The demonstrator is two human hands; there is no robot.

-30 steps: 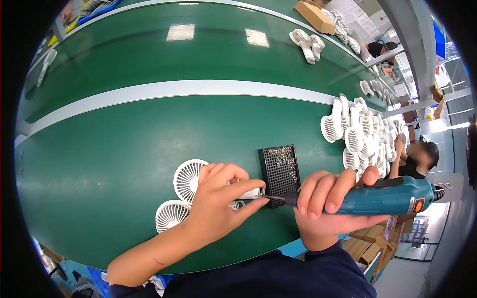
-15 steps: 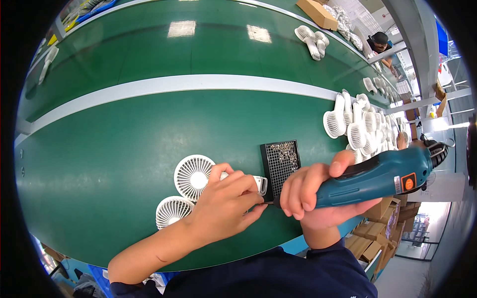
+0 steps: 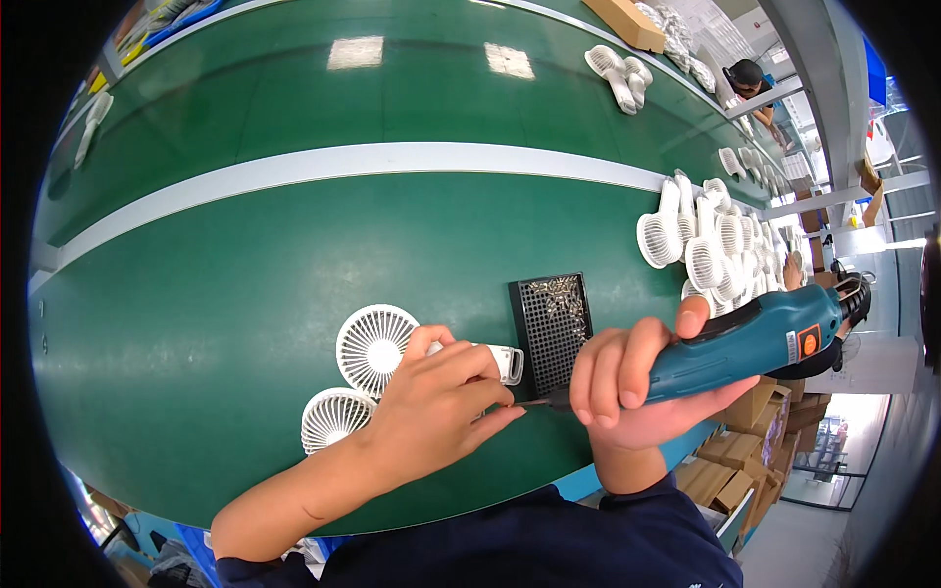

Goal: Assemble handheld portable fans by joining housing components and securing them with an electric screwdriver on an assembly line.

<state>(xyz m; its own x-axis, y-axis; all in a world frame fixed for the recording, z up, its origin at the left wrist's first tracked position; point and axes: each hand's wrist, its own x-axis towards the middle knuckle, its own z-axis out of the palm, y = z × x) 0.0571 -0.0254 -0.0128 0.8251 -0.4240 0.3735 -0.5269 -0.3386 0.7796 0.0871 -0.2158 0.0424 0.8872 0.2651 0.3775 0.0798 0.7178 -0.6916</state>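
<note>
Handheld fan (image 3: 392, 345), white, with a round grille head and a straight handle, lies flat on the green conveyor belt (image 3: 245, 284) directly in front of me, its long axis running roughly left to right: grille to my left, handle end pointing right toward the black screw tray (image 3: 552, 328). A second white fan (image 3: 336, 416) lies just beside it, nearer to me, largely under my wrist.

My left hand (image 3: 436, 407) rests over the handle, fingers curled down on it and pinching near the driver tip, so this hand is closed on the fan and is the nearer of the two. My right hand (image 3: 627, 387) is wrapped fully around a teal electric screwdriver (image 3: 745, 338), whose body slants up and to the right while its dark bit points left, toward the handle end beneath my left fingertips. Whether the bit touches the fan I cannot tell; my fingers hide the contact point.

Farther right, a cluster of white fans (image 3: 711, 245) stands well apart from my hands, and more white parts (image 3: 618, 69) lie on the far lane.
</note>
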